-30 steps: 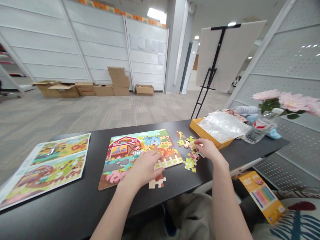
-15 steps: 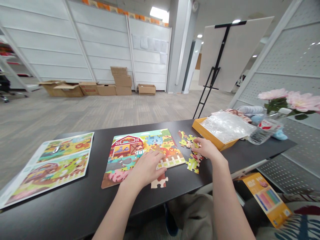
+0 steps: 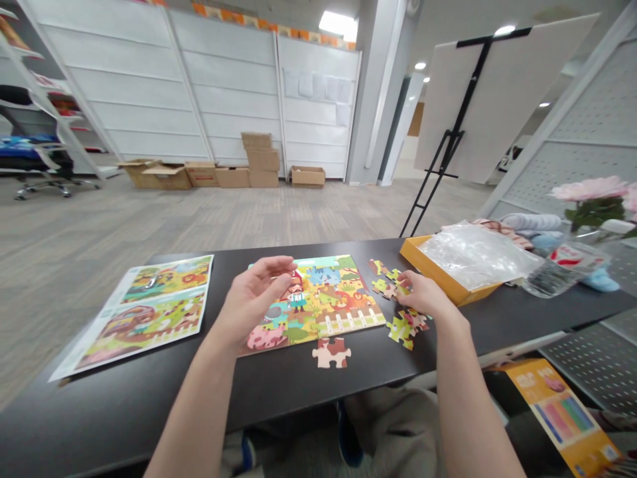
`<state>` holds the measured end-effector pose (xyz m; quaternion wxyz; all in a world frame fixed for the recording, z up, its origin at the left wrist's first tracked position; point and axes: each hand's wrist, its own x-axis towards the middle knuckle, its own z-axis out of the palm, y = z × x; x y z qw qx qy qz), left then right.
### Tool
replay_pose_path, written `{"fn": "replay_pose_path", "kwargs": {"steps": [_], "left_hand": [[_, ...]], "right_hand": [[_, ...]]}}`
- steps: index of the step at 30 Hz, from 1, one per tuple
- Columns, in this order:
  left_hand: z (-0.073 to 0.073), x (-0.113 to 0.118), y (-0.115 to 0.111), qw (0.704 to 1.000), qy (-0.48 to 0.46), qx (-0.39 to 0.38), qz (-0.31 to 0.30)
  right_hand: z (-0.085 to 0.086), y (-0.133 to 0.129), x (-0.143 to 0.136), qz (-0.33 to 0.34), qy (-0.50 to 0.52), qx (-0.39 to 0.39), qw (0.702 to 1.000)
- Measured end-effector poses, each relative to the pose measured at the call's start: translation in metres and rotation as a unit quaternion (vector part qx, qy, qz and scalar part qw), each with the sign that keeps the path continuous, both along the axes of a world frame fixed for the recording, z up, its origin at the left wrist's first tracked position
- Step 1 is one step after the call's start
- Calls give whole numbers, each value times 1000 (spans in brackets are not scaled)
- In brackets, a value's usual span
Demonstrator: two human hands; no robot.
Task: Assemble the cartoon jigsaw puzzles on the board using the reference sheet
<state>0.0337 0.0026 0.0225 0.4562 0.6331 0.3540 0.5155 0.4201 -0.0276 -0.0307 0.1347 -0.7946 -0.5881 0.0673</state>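
Observation:
A farm-scene jigsaw puzzle (image 3: 338, 292) lies on the black table, with a barn, a farmer figure, animals and a white fence. Raised over its left part is my left hand (image 3: 256, 299), fingers loosely curved, thumb apart, nothing seen in it; it hides the barn. Right of the puzzle, my right hand (image 3: 425, 295) has its fingertips down among loose puzzle pieces (image 3: 385, 287), seemingly pinching a green one. More joined-looking pieces (image 3: 405, 326) lie just below that hand. A brown-and-white puzzle piece (image 3: 332, 353) sits alone below the puzzle's front edge.
At the left lies a printed picture sheet (image 3: 154, 315) in a clear sleeve. A yellow box (image 3: 448, 279) with plastic wrap stands at the back right, beside a clear plastic container (image 3: 565, 269) and flowers (image 3: 594, 192). An orange package (image 3: 562, 418) is below the table's right edge.
My left hand has lifted from the puzzle's middle and moved left, uncovering the farmer figure and the lone piece. My right hand stays at the loose pieces. The view has turned slightly left.

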Motion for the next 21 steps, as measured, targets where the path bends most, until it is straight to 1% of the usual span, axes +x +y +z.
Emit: {"fn": "replay_pose_path", "kwargs": {"steps": [2, 5, 9, 14, 17, 21], "left_hand": [[2, -11, 0, 997, -75, -20, 17], [0, -20, 0, 991, -123, -36, 29], [-2, -24, -1, 991, -119, -47, 40], [-2, -29, -5, 993, -100, -52, 44], [-3, -33, -6, 993, -100, -53, 42], [-4, -36, -6, 993, -102, -53, 40]], "right_hand": [[-1, 0, 2, 6, -5, 1, 1000], [-2, 1, 7, 16, -6, 1, 1000], [-5, 4, 12, 22, 4, 7, 1000], [-8, 5, 13, 32, 17, 17, 999], [-7, 4, 10, 26, 9, 16, 999], [-5, 2, 8, -2, -8, 20, 1000]]}}
